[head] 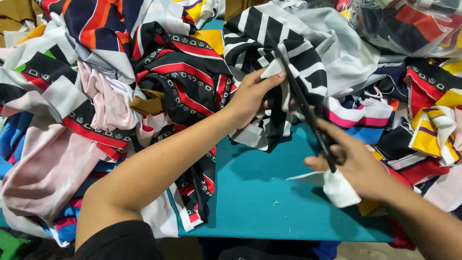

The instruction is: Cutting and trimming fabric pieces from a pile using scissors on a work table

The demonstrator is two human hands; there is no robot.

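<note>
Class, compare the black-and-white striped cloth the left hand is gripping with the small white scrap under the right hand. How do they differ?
The striped cloth is large; the white scrap is small. The striped cloth carries black and white bands; the white scrap is plain. The left hand grips the striped cloth's edge, lifted off the teal table, while the white scrap hangs beneath the right hand, which holds black scissors. Both are fabric.
</note>
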